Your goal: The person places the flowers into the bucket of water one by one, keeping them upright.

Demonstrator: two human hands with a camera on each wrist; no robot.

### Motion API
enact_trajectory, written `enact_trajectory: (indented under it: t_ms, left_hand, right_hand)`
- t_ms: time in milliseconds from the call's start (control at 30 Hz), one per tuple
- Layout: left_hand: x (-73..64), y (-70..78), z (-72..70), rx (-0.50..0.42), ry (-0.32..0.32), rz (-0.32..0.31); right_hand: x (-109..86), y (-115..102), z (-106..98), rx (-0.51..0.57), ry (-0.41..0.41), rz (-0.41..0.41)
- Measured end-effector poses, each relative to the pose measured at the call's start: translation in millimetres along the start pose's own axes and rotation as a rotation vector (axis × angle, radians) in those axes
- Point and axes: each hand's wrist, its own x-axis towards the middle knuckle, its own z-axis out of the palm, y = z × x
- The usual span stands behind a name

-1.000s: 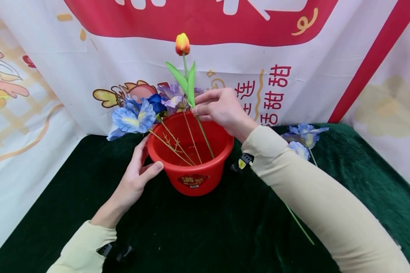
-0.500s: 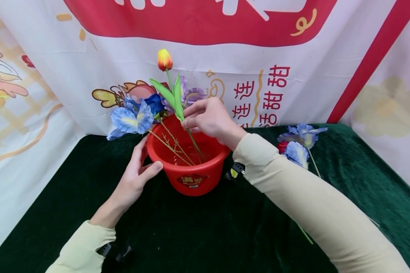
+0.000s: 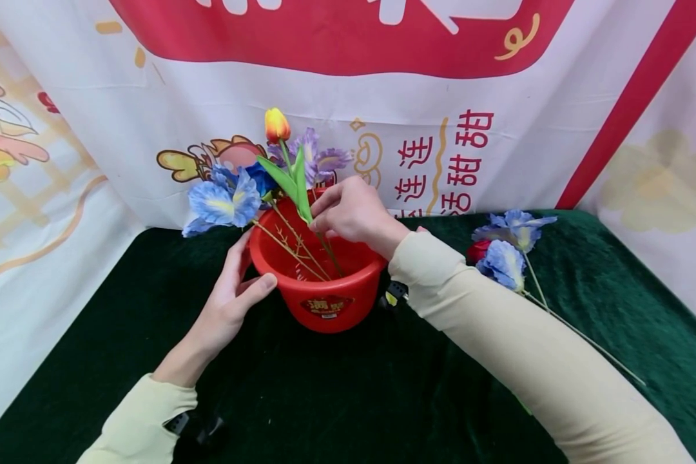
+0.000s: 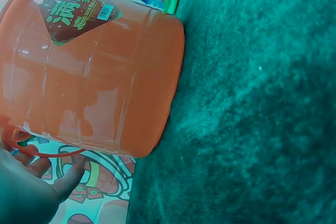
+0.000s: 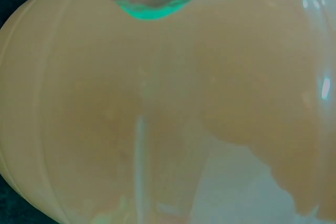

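A red plastic bucket (image 3: 330, 309) with a gold label stands upright on the dark green cloth. My left hand (image 3: 232, 296) grips its left side, thumb on the rim and fingers round the outside; the left wrist view shows this hand (image 4: 31, 187) by the bucket's handle (image 4: 58, 154). Over the opening, my right hand (image 3: 350, 212) pinches the stem of a yellow-red tulip (image 3: 277, 125) below its green leaves. That stem slants down into the bucket. Blue irises (image 3: 223, 200), a dark blue flower (image 3: 261, 178) and a purple iris (image 3: 310, 154) stand in it too. The bucket's wall (image 5: 105, 103) fills the right wrist view.
To the right on the green cloth (image 3: 603, 277) lie two blue irises (image 3: 501, 264) with long stems, a red flower (image 3: 478, 251) beside them, partly behind the right sleeve (image 3: 499, 322). A white printed cloth (image 3: 209, 96) hangs close behind the bucket.
My right hand has moved down and left, and the tulip has sunk lower into the bucket, its head shifting left. My left hand and the bucket have stayed in place.
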Motion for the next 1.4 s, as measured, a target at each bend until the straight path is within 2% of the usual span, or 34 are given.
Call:
enact_trajectory:
  t_ms: [167, 400, 633, 800, 1033, 1200, 1400]
  left_hand:
    - [0.4, -0.1, 0.9, -0.001, -0.006, -0.001]
    - [-4.7, -0.9, -0.4, 0.010, 0.009, -0.010]
    - [-2.4, -0.7, 1.0, 0.019, 0.008, -0.020]
    - [-2.7, -0.8, 1.5, 0.010, 0.005, -0.017]
    - [-2.5, -1.0, 1.8, 0.004, -0.001, -0.006]
    - [-1.7, 1.1, 1.9, -0.001, -0.008, -0.006]
    - [-1.5, 2.6, 0.5, 0.001, -0.007, -0.008]
  right_hand:
    - [-0.9, 0, 0, -0.075, 0.015, 0.019]
    - [0.5, 0, 4, -0.044, -0.040, 0.025]
    - [-0.8, -1, 1, -0.106, 0.022, 0.038]
    - [-5.2, -2, -3, -0.076, 0.055, 0.007]
    - [-19.1, -3, -23, 0.082, 0.068, -0.075]
    - [-35.9, 8, -45, 0.210, 0.092, -0.114]
    - [-55.2, 32, -72, 0.260, 0.142, -0.077]
